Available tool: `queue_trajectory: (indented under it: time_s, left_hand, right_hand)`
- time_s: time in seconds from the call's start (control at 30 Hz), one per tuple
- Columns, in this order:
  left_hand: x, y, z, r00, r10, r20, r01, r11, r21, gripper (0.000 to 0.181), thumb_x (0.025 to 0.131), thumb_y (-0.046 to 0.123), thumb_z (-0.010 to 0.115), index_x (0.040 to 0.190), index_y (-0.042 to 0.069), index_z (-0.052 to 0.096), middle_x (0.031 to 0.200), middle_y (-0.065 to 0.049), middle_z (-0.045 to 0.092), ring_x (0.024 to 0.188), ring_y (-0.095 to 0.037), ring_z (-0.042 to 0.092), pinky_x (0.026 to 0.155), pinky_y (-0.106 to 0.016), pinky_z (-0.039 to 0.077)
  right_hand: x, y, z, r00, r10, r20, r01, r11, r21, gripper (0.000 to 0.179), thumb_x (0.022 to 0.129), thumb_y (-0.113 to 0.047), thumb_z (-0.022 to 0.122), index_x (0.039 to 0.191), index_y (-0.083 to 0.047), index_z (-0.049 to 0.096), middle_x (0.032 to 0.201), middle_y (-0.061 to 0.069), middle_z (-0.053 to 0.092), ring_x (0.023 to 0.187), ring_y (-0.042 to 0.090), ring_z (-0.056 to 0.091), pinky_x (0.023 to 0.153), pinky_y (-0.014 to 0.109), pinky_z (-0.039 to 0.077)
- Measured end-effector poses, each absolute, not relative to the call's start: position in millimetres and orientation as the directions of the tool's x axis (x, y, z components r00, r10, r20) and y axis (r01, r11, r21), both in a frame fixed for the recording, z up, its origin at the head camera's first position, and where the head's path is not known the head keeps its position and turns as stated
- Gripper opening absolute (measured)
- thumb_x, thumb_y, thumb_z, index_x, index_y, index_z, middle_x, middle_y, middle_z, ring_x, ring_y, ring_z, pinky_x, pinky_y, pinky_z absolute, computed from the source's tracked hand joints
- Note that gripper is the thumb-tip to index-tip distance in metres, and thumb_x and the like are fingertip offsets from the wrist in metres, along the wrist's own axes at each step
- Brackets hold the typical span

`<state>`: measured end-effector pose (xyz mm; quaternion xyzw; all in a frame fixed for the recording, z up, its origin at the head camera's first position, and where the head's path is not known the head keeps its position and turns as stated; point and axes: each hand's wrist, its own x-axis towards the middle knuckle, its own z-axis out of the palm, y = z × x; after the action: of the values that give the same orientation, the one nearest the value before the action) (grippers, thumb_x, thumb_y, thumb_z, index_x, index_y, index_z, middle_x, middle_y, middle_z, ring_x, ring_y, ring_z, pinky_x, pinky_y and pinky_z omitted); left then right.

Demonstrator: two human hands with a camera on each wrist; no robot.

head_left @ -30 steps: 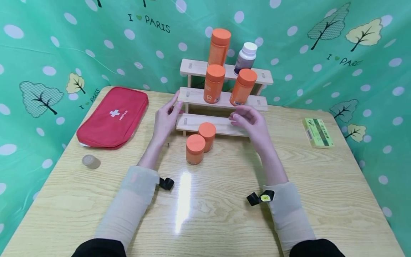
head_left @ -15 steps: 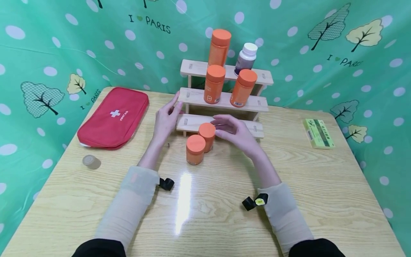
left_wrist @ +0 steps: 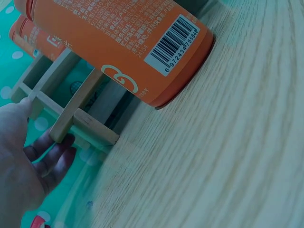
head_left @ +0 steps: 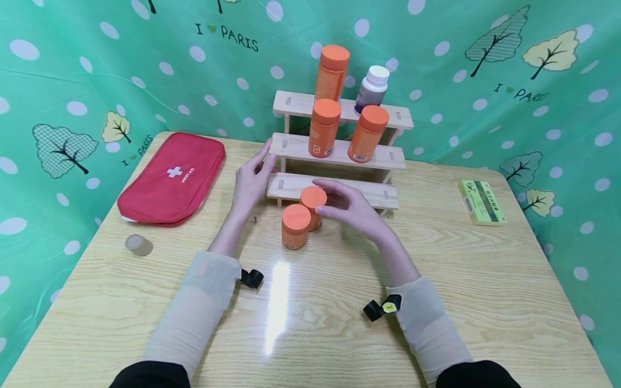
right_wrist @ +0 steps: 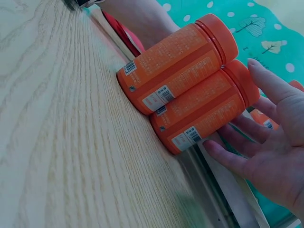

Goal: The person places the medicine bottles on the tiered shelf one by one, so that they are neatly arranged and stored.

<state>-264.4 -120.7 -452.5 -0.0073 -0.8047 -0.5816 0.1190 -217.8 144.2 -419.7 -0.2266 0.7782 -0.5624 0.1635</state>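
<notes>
A three-tier wooden display shelf (head_left: 335,143) stands at the back of the table. My left hand (head_left: 249,180) holds its left end, thumb and fingers at the ends of the planks, as the left wrist view shows. In front of the shelf stand two orange bottles with orange lids, side by side: the nearer bottle (head_left: 295,231) and the rear bottle (head_left: 314,207). My right hand (head_left: 351,207) reaches around the rear bottle from the right. In the right wrist view its thumb is right at the lid and its other fingers lie extended along the far side, partly hidden.
Two orange bottles (head_left: 324,129) (head_left: 367,137) stand on the middle tier. A taller orange bottle (head_left: 332,70) and a white-capped bottle (head_left: 372,89) are on the top tier. A red first-aid pouch (head_left: 172,180) and small grey cylinder (head_left: 138,244) lie left; a green-yellow box (head_left: 481,202) lies right.
My right hand has moved left and slightly down from the right part of the lowest tier to the rear orange bottle. The left hand stays at the shelf's left end.
</notes>
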Motion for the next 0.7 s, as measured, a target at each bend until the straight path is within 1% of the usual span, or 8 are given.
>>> queue_trajectory:
  time_s: [0.1, 0.17, 0.43, 0.63, 0.7]
  left_hand:
    - [-264.5, -120.7, -452.5, -0.972, -0.123, 0.200, 0.151, 0.324, 0.934, 0.046, 0.103, 0.056, 0.054, 0.148, 0.048, 0.048, 0.139, -0.007, 0.069, 0.103, -0.028, 0.074, 0.103, -0.040, 0.049]
    - [-264.7, -120.7, -452.4, -0.972, -0.122, 0.203, 0.154, 0.326, 0.933, 0.046, 0.103, 0.056, 0.054, 0.148, 0.048, 0.048, 0.134, -0.010, 0.071, 0.103, -0.029, 0.074, 0.105, -0.042, 0.048]
    - [-265.1, -120.8, -452.8, -0.971, -0.126, 0.205, 0.155, 0.323, 0.934, 0.046, 0.103, 0.055, 0.054, 0.148, 0.047, 0.048, 0.122, -0.018, 0.074, 0.102, -0.030, 0.073, 0.104, -0.043, 0.048]
    - [-264.8, -120.8, -452.9, -0.970, -0.124, 0.208, 0.158, 0.327, 0.932, 0.048, 0.103, 0.056, 0.054, 0.150, 0.045, 0.048, 0.126, -0.014, 0.073, 0.103, -0.029, 0.073, 0.105, -0.043, 0.048]
    - [-264.4, -120.9, -453.3, -0.970, -0.124, 0.207, 0.158, 0.324, 0.933, 0.050, 0.103, 0.056, 0.053, 0.151, 0.043, 0.048, 0.125, -0.016, 0.074, 0.103, -0.030, 0.072, 0.105, -0.043, 0.048]
  right_hand:
    - [-217.8, 143.7, -420.3, -0.845, -0.535, 0.004, -0.172, 0.264, -0.949, 0.059, 0.098, -0.023, 0.072, 0.153, -0.023, 0.051, 0.148, -0.001, 0.059, 0.132, 0.018, 0.058, 0.112, 0.039, 0.048]
    - [-217.8, 143.3, -420.7, -0.845, -0.535, 0.007, -0.174, 0.264, -0.949, 0.059, 0.098, -0.023, 0.073, 0.152, -0.022, 0.051, 0.147, -0.001, 0.060, 0.131, 0.018, 0.059, 0.111, 0.039, 0.048]
    - [-217.5, 141.9, -422.3, -0.851, -0.525, 0.011, -0.175, 0.265, -0.948, 0.051, 0.097, -0.020, 0.073, 0.146, -0.022, 0.057, 0.140, 0.000, 0.064, 0.126, 0.019, 0.061, 0.108, 0.038, 0.050]
    - [-217.9, 142.3, -422.9, -0.848, -0.529, 0.027, -0.193, 0.260, -0.946, 0.048, 0.098, -0.018, 0.072, 0.144, -0.021, 0.058, 0.137, 0.001, 0.064, 0.124, 0.018, 0.062, 0.108, 0.039, 0.050]
    - [-218.1, 142.7, -423.0, -0.845, -0.533, 0.036, -0.203, 0.258, -0.944, 0.048, 0.097, -0.018, 0.072, 0.143, -0.021, 0.058, 0.137, 0.001, 0.064, 0.123, 0.018, 0.062, 0.109, 0.041, 0.050]
